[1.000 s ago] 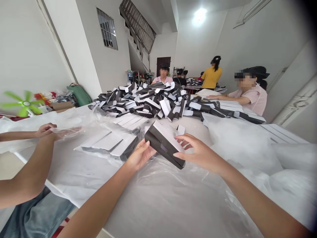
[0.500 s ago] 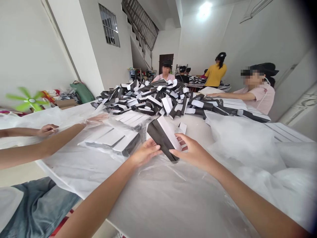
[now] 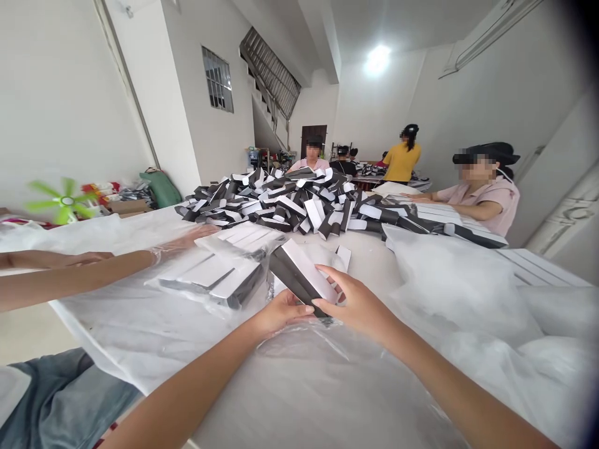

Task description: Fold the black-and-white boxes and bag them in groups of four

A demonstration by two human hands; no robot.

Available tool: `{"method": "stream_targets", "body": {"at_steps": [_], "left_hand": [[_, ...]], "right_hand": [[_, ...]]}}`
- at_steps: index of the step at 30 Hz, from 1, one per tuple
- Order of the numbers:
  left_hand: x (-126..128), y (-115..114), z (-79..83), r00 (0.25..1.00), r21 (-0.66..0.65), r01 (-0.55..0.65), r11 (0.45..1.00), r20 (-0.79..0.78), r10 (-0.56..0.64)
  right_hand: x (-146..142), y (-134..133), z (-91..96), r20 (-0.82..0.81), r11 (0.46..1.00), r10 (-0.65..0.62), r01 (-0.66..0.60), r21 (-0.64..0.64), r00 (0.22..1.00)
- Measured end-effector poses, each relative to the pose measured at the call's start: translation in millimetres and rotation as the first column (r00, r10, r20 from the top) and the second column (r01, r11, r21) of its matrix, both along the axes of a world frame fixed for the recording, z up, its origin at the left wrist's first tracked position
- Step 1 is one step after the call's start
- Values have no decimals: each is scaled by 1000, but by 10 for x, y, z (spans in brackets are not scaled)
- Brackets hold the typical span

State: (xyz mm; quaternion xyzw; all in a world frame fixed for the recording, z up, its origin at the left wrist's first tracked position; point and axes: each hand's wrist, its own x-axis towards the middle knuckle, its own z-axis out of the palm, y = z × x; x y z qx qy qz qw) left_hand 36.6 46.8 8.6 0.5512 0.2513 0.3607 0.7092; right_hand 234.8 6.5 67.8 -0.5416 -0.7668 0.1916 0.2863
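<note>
Over the near middle of the table I hold a long black-and-white box (image 3: 309,267), tilted with its far end up to the left. My left hand (image 3: 282,312) is closed at its lower end, thumb on the black side. Around the white side curls my right hand (image 3: 349,296), its thumb close to my left thumb. A clear plastic bag (image 3: 318,340) lies beneath my hands; whether its mouth encloses the box's lower end I cannot tell. Just left are bagged white boxes (image 3: 210,274) in rows. Behind the held box another white piece (image 3: 344,257) shows.
A large pile of black-and-white boxes (image 3: 281,202) covers the table's far side. Clear plastic bags (image 3: 458,280) are heaped at right. Another person's arm (image 3: 93,274) reaches in from the left. A co-worker (image 3: 486,193) sits at right by rows of boxes; a green fan (image 3: 65,201) stands far left.
My view has tipped up slightly, so the scene sits lower. The box leans a little more left, and my hands are closer together. The neighbour's hands at left have shifted.
</note>
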Motion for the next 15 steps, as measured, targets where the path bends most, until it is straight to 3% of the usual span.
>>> {"method": "stream_targets", "body": {"at_steps": [3, 6, 9, 12, 13, 15], "left_hand": [[-12, 20, -17, 999, 14, 35, 999, -5, -35], [-21, 73, -51, 999, -12, -14, 1000, 39, 15], [-46, 102, -30, 991, 4, -60, 998, 119, 59], [-82, 33, 71, 995, 238, -74, 968, 78, 57], [-89, -10, 107, 999, 373, -47, 927, -8, 54], [-85, -101, 146, 970, 611, 86, 787, -233, 75]], "right_hand": [[25, -29, 14, 50, 1000, 12, -11, -15, 999], [23, -36, -15, 92, 996, 83, -81, -26, 992], [17, -11, -2, 30, 994, 109, -110, 28, 994], [79, -18, 173, -164, 995, 44, -29, 95, 985], [116, -47, 267, -248, 995, 37, -13, 97, 968], [193, -157, 469, -425, 993, 73, -26, 116, 902]]}}
